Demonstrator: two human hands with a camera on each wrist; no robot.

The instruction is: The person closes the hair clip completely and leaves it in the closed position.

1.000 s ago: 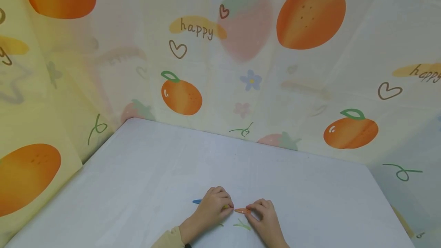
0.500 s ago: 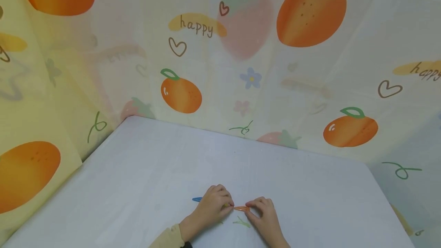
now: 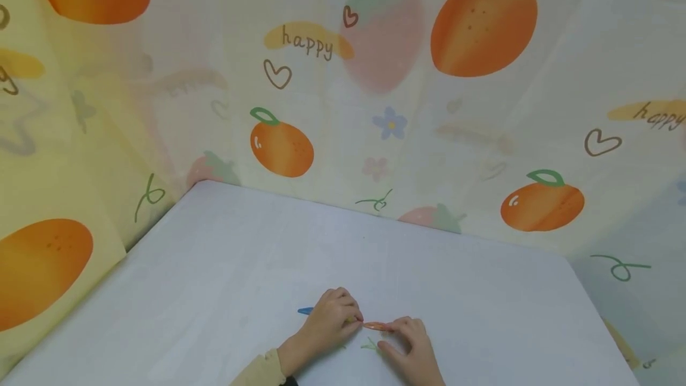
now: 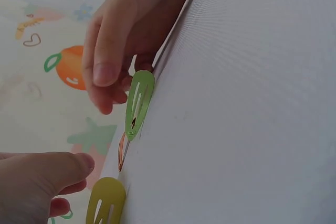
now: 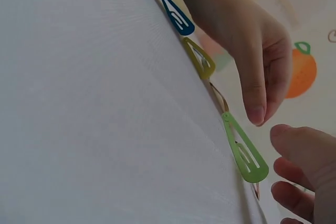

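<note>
Snap hair clips lie on the white table: a blue hair clip [image 3: 305,311], a yellow hair clip [image 4: 106,200], a green hair clip [image 4: 139,100] and an orange hair clip [image 3: 376,326]. My left hand [image 3: 329,319] reaches across the yellow clip, and its thumb and fingertips pinch the orange clip's left tip. At the other end, fingers of my right hand [image 3: 409,344] touch the orange clip, while its thumb stands apart. Nearer to me lies the green clip, which partly hides the orange one in both wrist views. What sits between the left fingertips is largely hidden.
The white table [image 3: 241,255] runs back to a hanging cloth [image 3: 332,136] printed with oranges and strawberries. Another cloth side [image 3: 48,195] borders the table on the left. A beige sleeve [image 3: 261,368] covers my left forearm.
My right thumb has come away from the orange clip and moved down toward the green clip; the right fingers have shifted slightly. The left hand has hardly moved.
</note>
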